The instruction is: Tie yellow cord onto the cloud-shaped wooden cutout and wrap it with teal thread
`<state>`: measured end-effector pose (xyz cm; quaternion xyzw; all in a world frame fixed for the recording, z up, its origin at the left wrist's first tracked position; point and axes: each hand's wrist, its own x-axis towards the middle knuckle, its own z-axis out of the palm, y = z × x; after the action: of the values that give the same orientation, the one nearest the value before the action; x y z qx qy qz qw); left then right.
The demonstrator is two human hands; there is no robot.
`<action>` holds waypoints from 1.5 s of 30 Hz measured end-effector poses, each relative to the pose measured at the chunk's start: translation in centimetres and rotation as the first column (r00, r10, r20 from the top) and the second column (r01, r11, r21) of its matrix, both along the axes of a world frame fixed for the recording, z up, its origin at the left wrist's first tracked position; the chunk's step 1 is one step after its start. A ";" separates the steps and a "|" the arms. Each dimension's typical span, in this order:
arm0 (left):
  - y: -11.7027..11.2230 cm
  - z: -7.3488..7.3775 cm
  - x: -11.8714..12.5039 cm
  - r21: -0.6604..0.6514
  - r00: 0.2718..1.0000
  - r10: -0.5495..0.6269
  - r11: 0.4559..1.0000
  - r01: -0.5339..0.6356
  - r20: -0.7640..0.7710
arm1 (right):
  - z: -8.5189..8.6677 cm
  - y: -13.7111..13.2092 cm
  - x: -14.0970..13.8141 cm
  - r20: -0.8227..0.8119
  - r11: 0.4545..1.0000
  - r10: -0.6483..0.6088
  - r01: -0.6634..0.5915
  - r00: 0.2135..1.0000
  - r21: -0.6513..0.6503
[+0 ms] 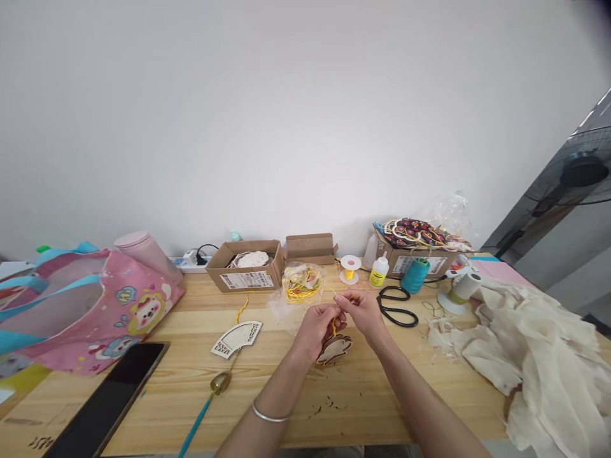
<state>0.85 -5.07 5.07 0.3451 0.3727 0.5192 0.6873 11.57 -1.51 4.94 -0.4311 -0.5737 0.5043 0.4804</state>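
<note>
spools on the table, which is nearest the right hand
The small spool of yellow thread, just beyond the right hand; the teal spool stands farther off.

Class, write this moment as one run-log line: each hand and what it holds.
left hand: pinches yellow cord | right hand: pinches same cord | below hands: wooden cut-out

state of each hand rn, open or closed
Left hand: grip closed, holding thin yellow cord.
Right hand: grip closed, pinching the same cord at the fingertips.
</note>
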 end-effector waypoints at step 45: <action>1.8 -1.7 -1.4 -0.014 0.996 0.006 1.000 -0.005 0.089 | -4.1 0.5 -0.2 0.215 0.789 -0.276 0.093 0.937 0.608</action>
<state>-0.54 -3.23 3.33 0.3158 0.3461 0.5335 0.7042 11.36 -0.97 0.84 -0.3851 -0.7204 0.1822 0.5473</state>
